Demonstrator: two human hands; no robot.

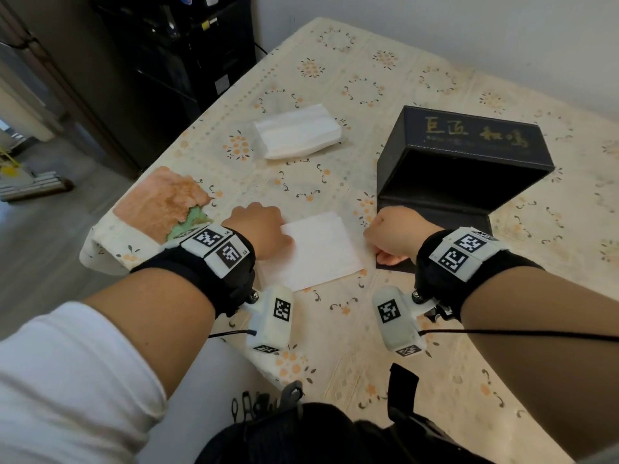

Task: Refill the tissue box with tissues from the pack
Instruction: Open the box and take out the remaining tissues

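Observation:
A black tissue box (469, 139) with gold characters lies on its side at the right of the table, its dark inside facing me. Its black flap (438, 216) lies flat on the cloth toward me. A loose stack of white tissues (321, 252) sits between my hands near the front edge. My left hand (259, 231) is curled over the stack's left edge. My right hand (397, 231) is closed, with its thumb on the flap's near corner, just right of the stack. The tissue pack (298, 130), white tissues in clear wrap, lies farther back at the middle.
A floral cloth covers the table (368, 78), with an orange and green patch (160, 199) at its left corner. A black cabinet (187, 45) stands beyond the table's left edge, and the floor drops away on the left. A white wall runs behind.

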